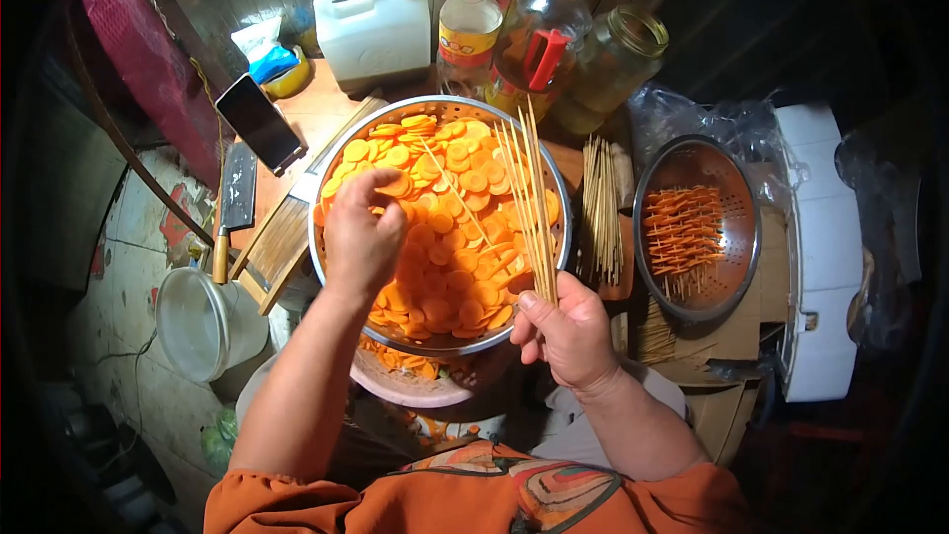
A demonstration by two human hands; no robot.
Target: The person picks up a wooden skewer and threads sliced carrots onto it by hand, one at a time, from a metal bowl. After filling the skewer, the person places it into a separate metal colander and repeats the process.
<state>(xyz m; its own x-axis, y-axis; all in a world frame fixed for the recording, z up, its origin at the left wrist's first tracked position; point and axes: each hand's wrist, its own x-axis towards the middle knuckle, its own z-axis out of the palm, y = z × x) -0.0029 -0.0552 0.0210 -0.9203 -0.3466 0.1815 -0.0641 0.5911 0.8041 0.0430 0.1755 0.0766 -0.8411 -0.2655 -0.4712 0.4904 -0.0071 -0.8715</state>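
A metal colander (pixel 318 252) full of carrot slices (pixel 435 282) stands in front of me. My left hand (pixel 364 232) is over its left side, its fingers bent and closed at a carrot slice. At the colander's right rim, my right hand (pixel 568 331) grips a bundle of wooden skewers (pixel 534 208), which point up and away. One thin skewer (pixel 455 188) lies slanted across the slices. In a smaller colander (pixel 736 282) on the right are skewered carrot slices (pixel 682 232). More bare skewers (pixel 602 208) stand between the two colanders.
Behind the large colander are a white jug (pixel 372 35), bottles (pixel 469 25) and a jar (pixel 618 64). To the left are a phone (pixel 259 124), a cleaver (pixel 237 188), a wooden slicer (pixel 277 247) and a bucket (pixel 198 326). A pink basin (pixel 425 391) sits below; white foam (pixel 819 257) stands far right.
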